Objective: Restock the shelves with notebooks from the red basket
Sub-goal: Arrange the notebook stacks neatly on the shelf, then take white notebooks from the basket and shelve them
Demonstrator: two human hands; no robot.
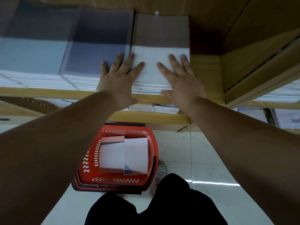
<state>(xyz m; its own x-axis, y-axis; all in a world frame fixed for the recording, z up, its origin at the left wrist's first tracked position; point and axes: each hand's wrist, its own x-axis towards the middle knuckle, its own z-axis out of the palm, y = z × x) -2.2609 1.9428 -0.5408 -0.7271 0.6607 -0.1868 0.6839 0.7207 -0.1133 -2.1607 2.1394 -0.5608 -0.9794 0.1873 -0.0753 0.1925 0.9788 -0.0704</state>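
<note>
Both arms reach out straight. The left hand (119, 75) lies flat, fingers spread wide, half on the white stack (152, 69) and half on the purple stack (90, 59) beside it. The right hand (180, 78) lies flat on the white stack too (thumb at its front edge). Neither hand grips anything. The basket (84, 161), holding notebooks (136, 153), sits far below the hands.
</note>
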